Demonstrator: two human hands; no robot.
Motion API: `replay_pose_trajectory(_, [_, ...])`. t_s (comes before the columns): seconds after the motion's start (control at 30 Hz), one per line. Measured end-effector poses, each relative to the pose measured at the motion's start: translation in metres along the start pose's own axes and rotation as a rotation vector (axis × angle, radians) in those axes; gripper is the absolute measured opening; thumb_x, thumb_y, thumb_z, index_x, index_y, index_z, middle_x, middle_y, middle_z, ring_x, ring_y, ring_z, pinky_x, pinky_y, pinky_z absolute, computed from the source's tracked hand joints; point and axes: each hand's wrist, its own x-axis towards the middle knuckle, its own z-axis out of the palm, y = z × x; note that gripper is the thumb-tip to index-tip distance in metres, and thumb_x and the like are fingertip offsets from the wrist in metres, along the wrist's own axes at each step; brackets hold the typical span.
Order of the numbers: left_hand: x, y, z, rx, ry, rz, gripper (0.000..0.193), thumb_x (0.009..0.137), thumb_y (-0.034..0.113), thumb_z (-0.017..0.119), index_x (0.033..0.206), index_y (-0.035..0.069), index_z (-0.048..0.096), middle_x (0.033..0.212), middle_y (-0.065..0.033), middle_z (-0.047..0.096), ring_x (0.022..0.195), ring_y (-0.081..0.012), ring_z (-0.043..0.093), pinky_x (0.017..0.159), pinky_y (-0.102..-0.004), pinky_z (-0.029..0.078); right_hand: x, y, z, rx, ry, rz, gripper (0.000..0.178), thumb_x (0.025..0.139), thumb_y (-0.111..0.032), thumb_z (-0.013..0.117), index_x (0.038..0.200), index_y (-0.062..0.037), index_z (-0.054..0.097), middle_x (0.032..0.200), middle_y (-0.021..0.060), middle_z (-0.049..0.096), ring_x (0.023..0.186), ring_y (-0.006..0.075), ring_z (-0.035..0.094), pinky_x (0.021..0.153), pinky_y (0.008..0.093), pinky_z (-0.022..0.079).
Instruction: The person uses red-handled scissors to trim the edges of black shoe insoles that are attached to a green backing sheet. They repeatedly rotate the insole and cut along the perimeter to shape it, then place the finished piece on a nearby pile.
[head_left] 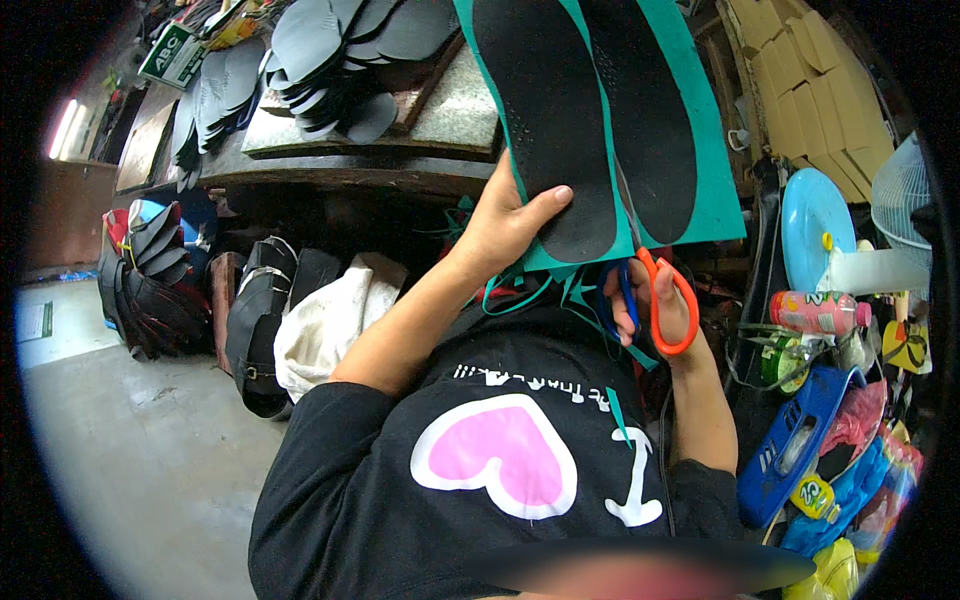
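the teal sheet (pixel 716 190), cut off above, partly hides the left hand (pixel 505 220).

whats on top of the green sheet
Two black sole-shaped pieces lie on the green sheet; the left hand has its thumb on one, and a blade of the scissors shows between them. The green beneath them is covered, and their upper ends leave the picture.

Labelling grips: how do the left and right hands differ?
Left hand holds the teal sheet, thumb on a black sole; right hand holds scissors.
Left hand is at the sheet's left edge; right hand is below its lower edge.
Both are bare.
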Motion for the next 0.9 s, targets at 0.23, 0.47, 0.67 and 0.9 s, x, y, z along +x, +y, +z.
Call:
replay_pose_trajectory(0.23, [-0.007, 0.001, -0.002, 0.01, -0.013, -0.092, 0.056, 0.086, 0.005, 0.062, 0.133, -0.003, 0.032, 0.123, -0.0128, 0.052, 0.113, -0.0183, 0.05, 0.098, -0.032, 0.039, 0.0, -0.004, 0.018, 0.142, 0.054, 0.055, 0.087, 0.076, -0.081, 0.03, 0.097, 0.0009, 0.049, 0.056, 0.0024, 0.048, 0.038, 0.0089, 0.043, 0.035, 0.0208, 0.038])
replay_pose_trajectory(0.47, [-0.009, 0.013, -0.003, -0.011, -0.116, -0.171, 0.059, 0.085, 0.013, 0.066, 0.134, -0.001, 0.036, 0.123, -0.0095, 0.054, 0.115, -0.0184, 0.049, 0.099, -0.0328, 0.038, -0.001, 0.001, 0.017, 0.168, 0.101, -0.007, 0.081, 0.079, -0.077, 0.037, 0.102, 0.0001, 0.049, 0.063, 0.0027, 0.049, 0.041, 0.006, 0.043, 0.035, 0.0203, 0.04])
replay_pose_trajectory(0.67, [0.027, 0.02, -0.019, 0.035, 0.179, 0.006, 0.039, 0.088, 0.011, 0.06, 0.123, 0.001, 0.046, 0.109, -0.0107, 0.061, 0.097, -0.0209, 0.06, 0.087, -0.033, 0.047, -0.001, 0.006, 0.007, 0.034, -0.025, 0.055, 0.084, 0.081, -0.078, 0.029, 0.096, 0.0013, 0.051, 0.053, 0.0025, 0.048, 0.04, 0.009, 0.048, 0.038, 0.0208, 0.04])
replay_pose_trajectory(0.9, [0.019, 0.021, -0.013, 0.38, 0.139, 0.248, 0.031, 0.091, 0.009, 0.057, 0.118, -0.002, 0.048, 0.105, -0.0097, 0.062, 0.094, -0.0173, 0.058, 0.087, -0.0309, 0.046, -0.003, -0.014, 0.005, 0.024, -0.126, 0.052, 0.099, 0.077, -0.084, 0.019, 0.111, 0.0039, 0.048, 0.063, 0.0054, 0.056, 0.05, 0.013, 0.055, 0.048, 0.021, 0.042])
